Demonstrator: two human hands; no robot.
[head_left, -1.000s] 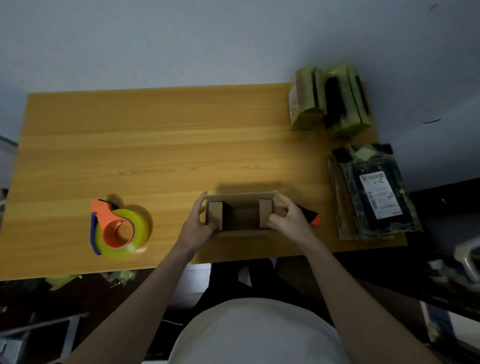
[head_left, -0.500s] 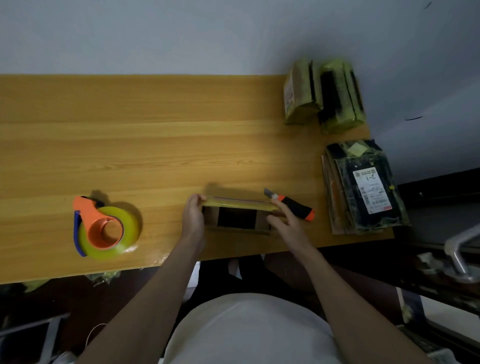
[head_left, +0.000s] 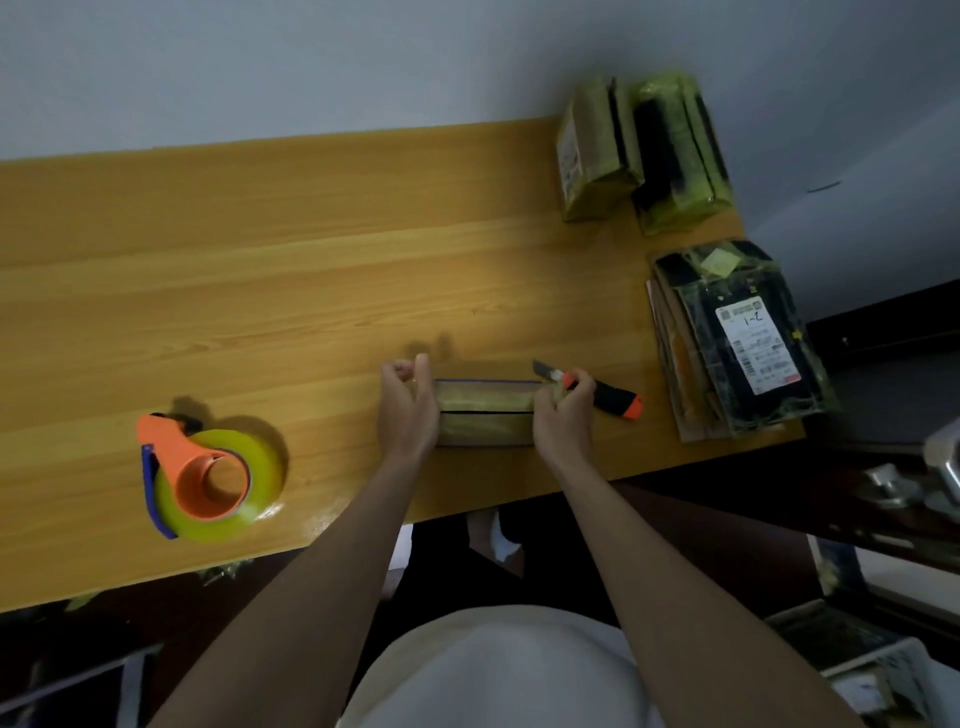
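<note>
Hands flank a small cardboard box (head_left: 485, 415) near the front edge of the wooden table (head_left: 311, 260), its long axis running left to right: right hand (head_left: 563, 421) curled round the right end, left hand (head_left: 408, 410) against the left end, grip not discernible. Flaps folded flat, dark lengthwise seam. Glossy yellow tape dispenser (head_left: 208, 478) lies well left, nearer the left hand; utility knife (head_left: 608, 400) just behind the right
</note>
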